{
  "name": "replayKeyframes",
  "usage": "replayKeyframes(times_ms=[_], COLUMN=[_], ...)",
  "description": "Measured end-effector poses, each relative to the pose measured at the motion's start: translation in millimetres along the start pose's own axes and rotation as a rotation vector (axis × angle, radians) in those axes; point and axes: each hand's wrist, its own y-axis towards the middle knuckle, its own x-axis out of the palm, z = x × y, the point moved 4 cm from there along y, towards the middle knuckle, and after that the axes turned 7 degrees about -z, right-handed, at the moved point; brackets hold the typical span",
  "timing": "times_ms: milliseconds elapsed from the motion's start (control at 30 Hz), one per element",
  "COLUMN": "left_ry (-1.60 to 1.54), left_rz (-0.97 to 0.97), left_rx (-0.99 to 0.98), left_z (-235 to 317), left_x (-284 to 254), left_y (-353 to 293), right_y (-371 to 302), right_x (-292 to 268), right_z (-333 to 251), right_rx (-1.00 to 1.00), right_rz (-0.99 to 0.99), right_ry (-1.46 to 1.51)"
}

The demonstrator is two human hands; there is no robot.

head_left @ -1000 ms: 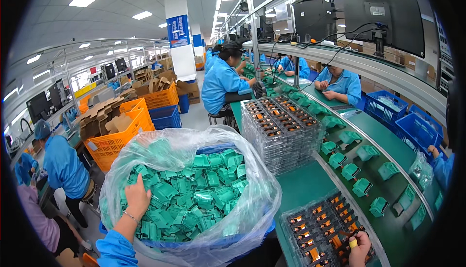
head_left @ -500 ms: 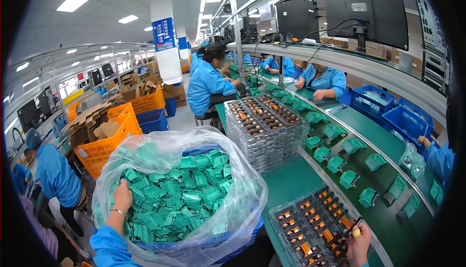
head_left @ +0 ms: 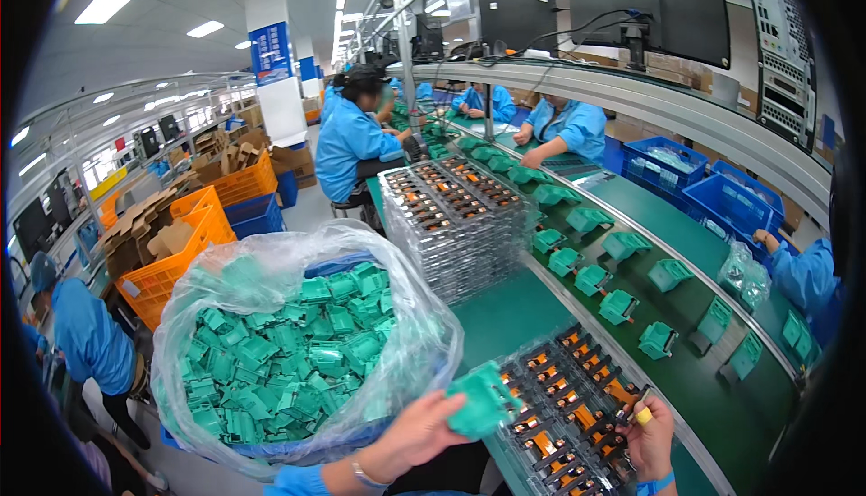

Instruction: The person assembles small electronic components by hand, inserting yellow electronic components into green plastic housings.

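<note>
My left hand (head_left: 417, 433) grips a green plastic housing (head_left: 483, 402) by its left side, raised near the left edge of a clear plastic tray (head_left: 521, 447). Rows of orange-and-black small components (head_left: 586, 419) fill that tray. Over the tray's right side, my right hand (head_left: 651, 440), with a yellow band on one finger, pinches one small dark-and-orange component (head_left: 633, 403). To the left stands a blue bin lined with a clear plastic bag (head_left: 422, 316), heaped with loose green housings (head_left: 289, 352).
Beyond the tray rises a stack of clear trays (head_left: 460, 252) of components. A green conveyor belt (head_left: 704, 406) carrying several green housings runs along the right. Co-workers in blue sit across and ahead. Orange crates (head_left: 171, 261) of cardboard stand at left; a metal shelf (head_left: 622, 90) holds monitors.
My left hand has come out of the bagged bin and moved right to the tray, now with a green housing. My right hand stays at the tray's right side. The view has shifted slightly.
</note>
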Motion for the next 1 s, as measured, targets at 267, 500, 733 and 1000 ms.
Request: replayKeyframes(times_ms=[267, 500, 733, 1000], left_ry=[0.137, 0.419, 0.596, 0.512], left_rz=[-0.076, -0.096, -0.159, -0.211], left_rx=[-0.086, -0.025, 0.04, -0.012], left_z=[-63, -95, -103, -102], left_x=[25, 36, 48, 50], left_y=[74, 88, 86, 90], right_y=[-22, -17, -13, 1], right_x=[42, 41, 37, 11], right_z=[-60, -51, -38, -7], right_rx=[-0.356, -0.412, -0.357, 0.02], right_rz=[-0.227, -0.199, -0.222, -0.322], right_ry=[-0.588, -0.858, -1.026, -0.577])
